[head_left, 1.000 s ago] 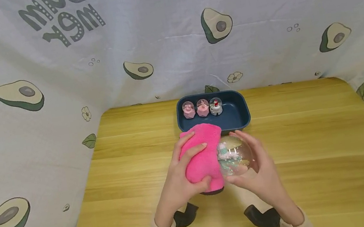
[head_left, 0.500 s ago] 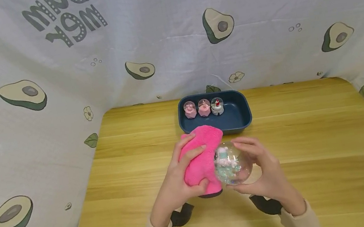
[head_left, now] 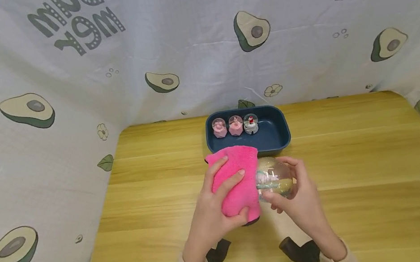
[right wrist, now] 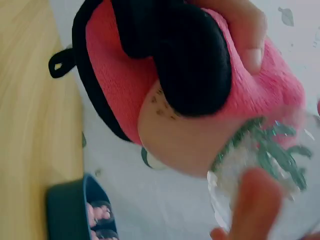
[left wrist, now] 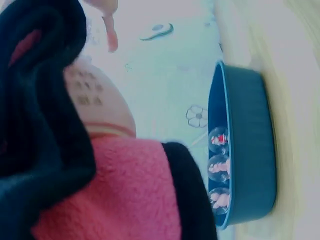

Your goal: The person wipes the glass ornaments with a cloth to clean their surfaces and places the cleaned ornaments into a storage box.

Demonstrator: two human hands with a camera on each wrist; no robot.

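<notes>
My left hand (head_left: 214,214) grips a fluffy pink cloth (head_left: 248,186) with black edging, wrapped against the base of a snow globe. That globe (head_left: 271,176) is clear glass with white and green figures inside, and lies sideways with its dome toward my right hand (head_left: 307,207). The right fingers and thumb hold the dome. Between the folds, the pale base (right wrist: 175,142) with small dark markings shows in the right wrist view. It shows too beside the cloth (left wrist: 130,185) in the left wrist view. Much of the base is hidden by the cloth.
Behind the hands, a dark blue tray (head_left: 282,138) stands on the wooden table (head_left: 361,162). In its left part sit two small pink globes (head_left: 235,126) and one white globe (head_left: 251,125) with a red figure. An avocado-print curtain (head_left: 193,20) hangs along the table's back edge.
The right hand has moved away with the globe turning, then shifted its fingers around the dome. The globe's inner figures now lie tilted differently. The left hand keeps the cloth on the base.
</notes>
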